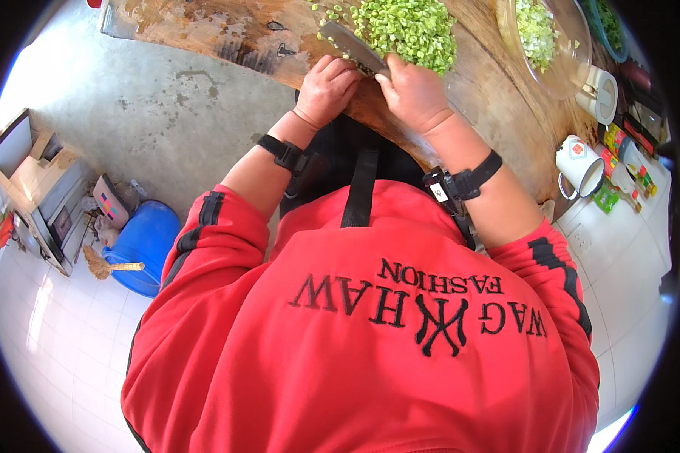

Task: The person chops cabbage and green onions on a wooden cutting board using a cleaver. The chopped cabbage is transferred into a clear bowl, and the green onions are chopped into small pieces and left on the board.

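Observation:
In my right hand [416,96] is a kitchen knife [354,48], its broad blade slanting up to the left over a wooden board [476,107]. My left hand [328,90] rests at the board's near edge beside the blade, fingers curled down; whether it holds anything under the fingertips is hidden. Just beyond the blade lies a heap of chopped green vegetable [413,31], with loose bits scattered to its left. A clear bowl [569,68] with paler chopped pieces [535,34] stands at the board's right.
Right of the board are a white lidded container [599,95], an enamel mug [579,165] lying tilted, and several packets and bottles [617,164]. At the far upper right is a blue-rimmed bowl of greens [606,25]. A blue plastic barrel [147,243] with a straw brush [110,265] stands lower left.

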A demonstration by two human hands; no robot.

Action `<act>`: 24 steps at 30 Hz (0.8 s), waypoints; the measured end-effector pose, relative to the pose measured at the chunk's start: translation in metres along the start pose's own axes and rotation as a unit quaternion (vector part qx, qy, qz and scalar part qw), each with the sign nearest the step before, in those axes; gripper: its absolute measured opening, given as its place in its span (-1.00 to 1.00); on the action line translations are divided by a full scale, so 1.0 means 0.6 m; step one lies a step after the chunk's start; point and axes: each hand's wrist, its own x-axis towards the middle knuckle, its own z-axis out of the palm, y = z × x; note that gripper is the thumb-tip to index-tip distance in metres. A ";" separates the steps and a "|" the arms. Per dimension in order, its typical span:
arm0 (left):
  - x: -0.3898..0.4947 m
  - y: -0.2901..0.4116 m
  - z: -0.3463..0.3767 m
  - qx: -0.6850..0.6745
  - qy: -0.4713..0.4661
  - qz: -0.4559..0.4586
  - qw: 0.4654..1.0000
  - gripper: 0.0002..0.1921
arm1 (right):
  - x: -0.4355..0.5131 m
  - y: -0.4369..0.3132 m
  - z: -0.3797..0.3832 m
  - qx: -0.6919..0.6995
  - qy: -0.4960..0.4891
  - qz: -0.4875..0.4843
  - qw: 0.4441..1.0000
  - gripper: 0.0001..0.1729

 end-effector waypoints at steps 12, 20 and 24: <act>-0.001 0.001 -0.004 -0.017 -0.015 0.014 1.000 -0.84 | -0.006 0.001 -0.005 0.009 -0.015 0.035 0.999 -0.73; -0.003 0.002 -0.001 0.006 -0.013 0.010 1.000 -0.84 | -0.014 0.002 -0.006 0.001 -0.036 0.032 0.999 -0.73; -0.001 0.000 -0.001 0.004 -0.006 0.010 1.000 -0.82 | -0.013 0.006 -0.006 -0.008 -0.020 0.066 0.998 -0.77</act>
